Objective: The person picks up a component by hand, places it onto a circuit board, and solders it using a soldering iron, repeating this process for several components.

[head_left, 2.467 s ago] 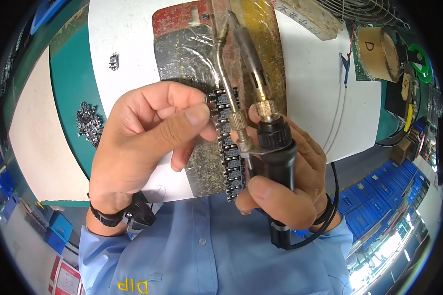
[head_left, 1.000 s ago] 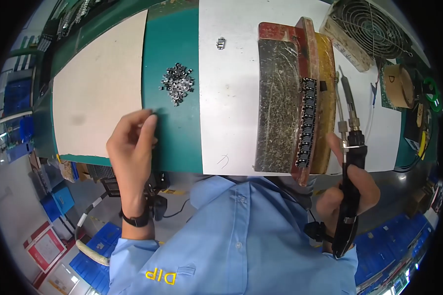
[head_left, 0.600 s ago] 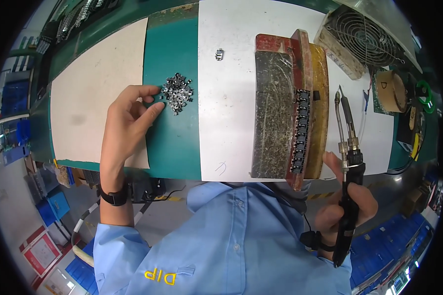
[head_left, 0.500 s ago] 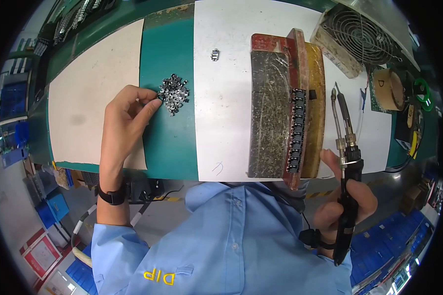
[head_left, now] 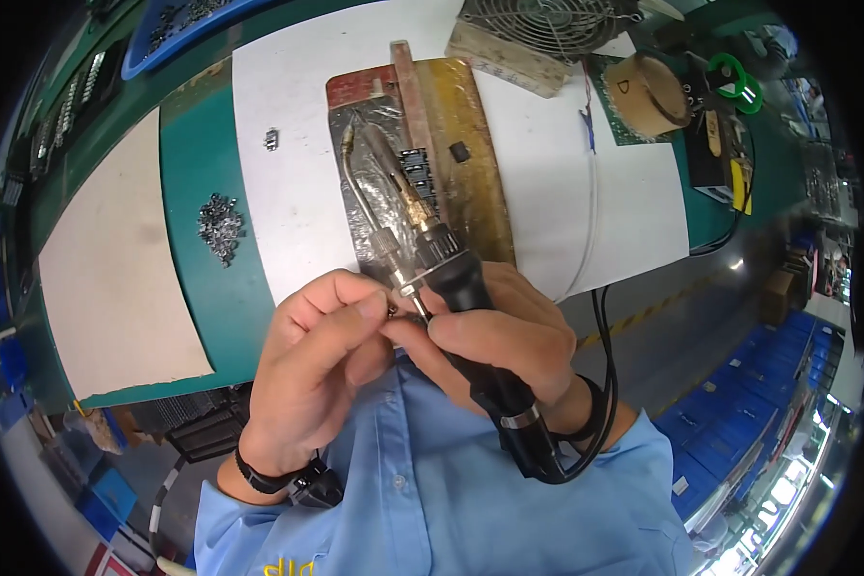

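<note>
My right hand (head_left: 523,331) is wrapped round the black handle of a soldering iron (head_left: 456,278) with a thin metal feed tube alongside; its tip points away from me over the jig. Close beside it, my left hand (head_left: 317,341) is closed in a pinch on a tiny metal part (head_left: 392,310), mostly hidden by the fingertips. The fingers of both hands meet near the tube's lower end. Beyond them lies a red and yellow jig (head_left: 485,182), a row of black components (head_left: 416,168) along its bar, partly covered by the iron.
A pile of small metal parts (head_left: 221,230) lies on the green mat at left. One metal piece (head_left: 272,139) sits on the white sheet (head_left: 288,211). At the back are a fan grille (head_left: 547,24) and a blue tray (head_left: 168,38); a tape roll (head_left: 648,91) stands at right.
My left hand has left the pile and come to the middle, pinching a tiny part. My right hand has brought the iron leftward over the jig. The whole view has shifted.
</note>
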Available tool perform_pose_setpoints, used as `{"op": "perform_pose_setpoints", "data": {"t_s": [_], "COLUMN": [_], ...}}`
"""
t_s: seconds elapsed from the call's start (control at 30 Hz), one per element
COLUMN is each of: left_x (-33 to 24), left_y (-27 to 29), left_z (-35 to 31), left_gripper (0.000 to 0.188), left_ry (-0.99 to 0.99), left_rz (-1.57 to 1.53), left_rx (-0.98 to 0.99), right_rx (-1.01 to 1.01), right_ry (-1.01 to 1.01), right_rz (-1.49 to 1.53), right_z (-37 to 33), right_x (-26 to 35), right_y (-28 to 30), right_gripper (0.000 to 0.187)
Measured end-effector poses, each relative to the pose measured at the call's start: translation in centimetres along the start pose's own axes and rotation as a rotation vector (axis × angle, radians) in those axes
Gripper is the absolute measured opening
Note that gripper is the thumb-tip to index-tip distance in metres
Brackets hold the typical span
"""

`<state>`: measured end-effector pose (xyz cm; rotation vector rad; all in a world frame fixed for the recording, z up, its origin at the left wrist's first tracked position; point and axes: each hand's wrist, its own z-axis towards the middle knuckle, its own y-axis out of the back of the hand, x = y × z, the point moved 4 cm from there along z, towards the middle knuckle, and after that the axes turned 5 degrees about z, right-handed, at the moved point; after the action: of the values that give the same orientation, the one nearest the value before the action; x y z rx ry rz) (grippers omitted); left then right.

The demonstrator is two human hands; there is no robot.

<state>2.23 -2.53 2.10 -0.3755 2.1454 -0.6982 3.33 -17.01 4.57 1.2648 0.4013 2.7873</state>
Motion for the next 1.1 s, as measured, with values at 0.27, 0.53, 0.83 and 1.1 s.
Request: {"op": "perform_pose_setpoints", "data": {"t_s": [0.27,0.53,0.83,1.1], "left_x": [0.4,0.4,-0.8,-2.0], "left_y": [0.3,-0.4,0.1,0.3], "left_z": [0.0,-0.9,-0.1,2.1], "left_gripper": [0.015,0.019,0.020,0.010], "left_ry": [0.057,0.012,0.079,0.151], "left_rz": [-0.029,0.074,0.215,0.140], "left_rx": [0.096,0.026,0.098,0.129], "right_rx": [0.013,0.071,0.006,0.118], "right_ry": [0.032,-0.020,-0.164,-0.140], "right_rz": [0.093,0.113,0.181,0.234], "right_z": [-0.8,-1.3,-1.3,0.7], "right_x": [0.2,0.7,0.3,-1.9], "right_y": [0.5,0.3,0.6,1.2], "right_gripper": [0.037,0.039,0.035,0.038]}}
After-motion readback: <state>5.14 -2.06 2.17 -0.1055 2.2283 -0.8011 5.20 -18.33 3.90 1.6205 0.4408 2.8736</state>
